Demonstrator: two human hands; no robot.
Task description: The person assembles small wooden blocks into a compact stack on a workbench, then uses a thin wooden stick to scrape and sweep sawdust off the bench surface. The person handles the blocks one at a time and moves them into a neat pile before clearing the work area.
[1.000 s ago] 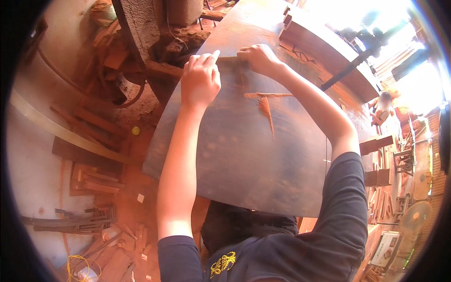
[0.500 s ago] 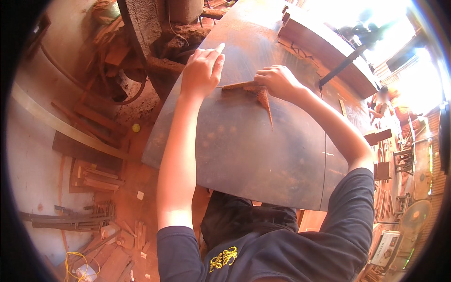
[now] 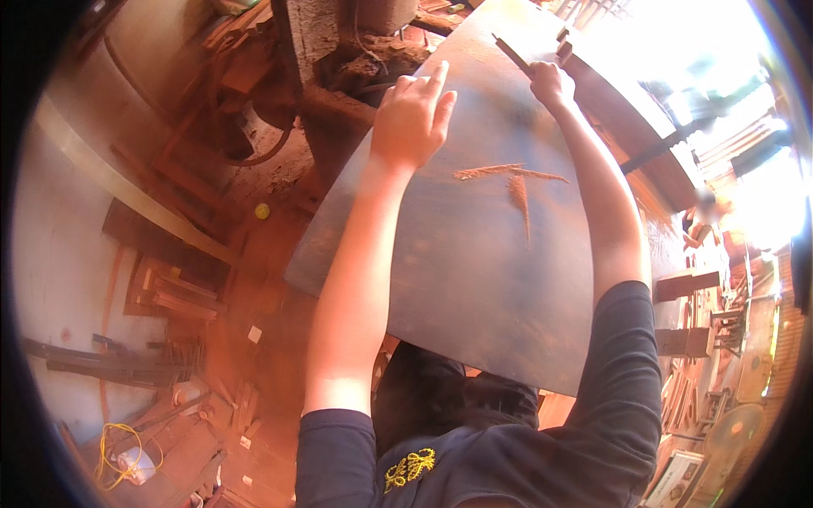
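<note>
In front of me lies a broad grey metal tabletop (image 3: pixel 474 279). My left hand (image 3: pixel 413 120) is open over its left edge, palm down, fingers stretched out and holding nothing. Farther off to the right, my right hand (image 3: pixel 552 85) is closed around the near end of a thin dark wooden strip (image 3: pixel 513 56), whose free end points away to the left. Between my arms, ridges of orange sawdust (image 3: pixel 518 200) lie on the metal, two lines across and one running toward me.
Beyond my right arm a long brown wooden beam (image 3: pixel 618 110) runs along the tabletop. A dusty machine frame (image 3: pixel 301 51) stands at the far left. Wood offcuts (image 3: pixel 182 296) and a yellow-green ball (image 3: pixel 262 211) lie on the floor. Another person (image 3: pixel 701 224) is at the right.
My right hand has swept away from me and to the right with the wooden strip, leaving ridges of sawdust behind. My left hand stays open, and the view has shifted slightly.
</note>
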